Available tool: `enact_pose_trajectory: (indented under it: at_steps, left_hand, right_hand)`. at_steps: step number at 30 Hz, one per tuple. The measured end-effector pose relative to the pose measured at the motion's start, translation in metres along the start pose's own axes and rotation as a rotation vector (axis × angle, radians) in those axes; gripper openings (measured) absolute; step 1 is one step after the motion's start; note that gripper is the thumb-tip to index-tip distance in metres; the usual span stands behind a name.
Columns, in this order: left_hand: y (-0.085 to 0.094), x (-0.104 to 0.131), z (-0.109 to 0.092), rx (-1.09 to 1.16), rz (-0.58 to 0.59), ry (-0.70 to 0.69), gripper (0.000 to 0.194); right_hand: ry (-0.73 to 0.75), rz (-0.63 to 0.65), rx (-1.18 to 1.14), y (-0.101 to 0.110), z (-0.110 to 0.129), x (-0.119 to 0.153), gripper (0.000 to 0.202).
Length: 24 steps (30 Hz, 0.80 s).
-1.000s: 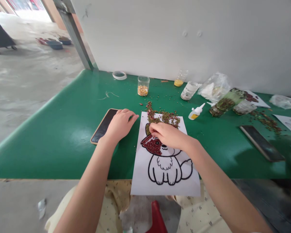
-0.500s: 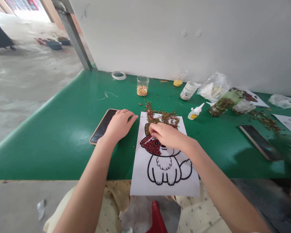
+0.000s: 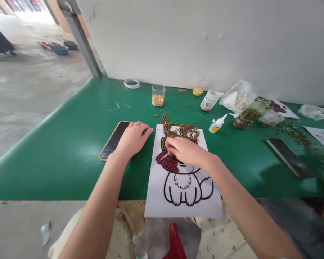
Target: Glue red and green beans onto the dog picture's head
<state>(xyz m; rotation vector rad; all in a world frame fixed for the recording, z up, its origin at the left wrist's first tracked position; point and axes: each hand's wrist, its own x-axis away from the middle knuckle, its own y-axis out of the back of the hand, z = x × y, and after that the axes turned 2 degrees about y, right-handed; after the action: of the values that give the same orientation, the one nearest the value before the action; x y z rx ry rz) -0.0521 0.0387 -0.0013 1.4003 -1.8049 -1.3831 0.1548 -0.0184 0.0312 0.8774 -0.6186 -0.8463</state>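
Observation:
A white sheet with a printed cartoon animal [image 3: 182,192] lies in front of me, its lower end past the table's front edge. Dark red beans [image 3: 169,162] cover part of the animal's face, and green ones fill one ear. My right hand [image 3: 182,148] is over the head of the drawing, its fingers pinched near that ear; whatever is between them is too small to make out. Loose green and reddish beans [image 3: 187,131] are heaped across the sheet's top. My left hand [image 3: 133,138] rests with fingers stretched out, partly over a phone [image 3: 112,144].
A glue bottle [image 3: 217,123] stands right of the sheet. Behind are a jar of corn kernels [image 3: 158,96], a tape roll [image 3: 131,83] and a plastic cup [image 3: 210,100]. Rightward lie a bean-filled bottle [image 3: 251,113], a second phone [image 3: 288,158] and a plastic bag [image 3: 239,97].

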Motion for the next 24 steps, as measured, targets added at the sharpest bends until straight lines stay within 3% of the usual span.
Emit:
enact_pose_trajectory:
  at_steps: [24]
  left_hand:
    - [0.0004, 0.0005, -0.0023, -0.025, 0.009, 0.009, 0.038]
  right_hand:
    - [-0.001, 0.016, 0.023, -0.0017, 0.0017, -0.0006, 0.012]
